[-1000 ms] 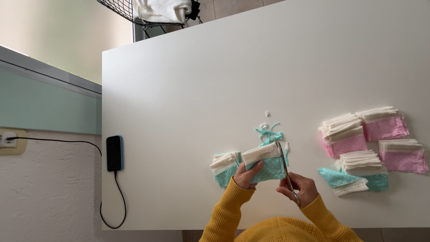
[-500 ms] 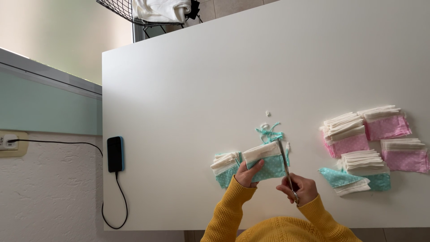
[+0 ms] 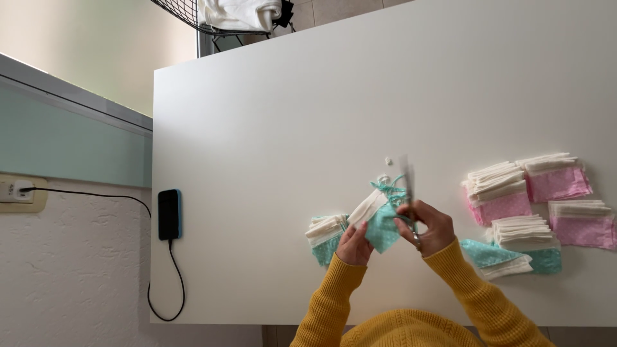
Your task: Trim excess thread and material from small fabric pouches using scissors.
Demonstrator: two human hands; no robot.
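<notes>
While the left hand (image 3: 355,245) pinches the teal-and-cream fabric piece (image 3: 378,220) low in the frame's centre, the right hand (image 3: 427,228) grips blurred scissors (image 3: 407,186) pointing up beside it, above the white table (image 3: 289,128).

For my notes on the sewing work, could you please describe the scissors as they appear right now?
The scissors look like slim grey metal, motion-blurred, with blades pointing away from the person. The right hand holds the handles, which it mostly hides. They sit just right of the teal and cream fabric piece in the left hand; whether the blades are open is unclear.
</notes>
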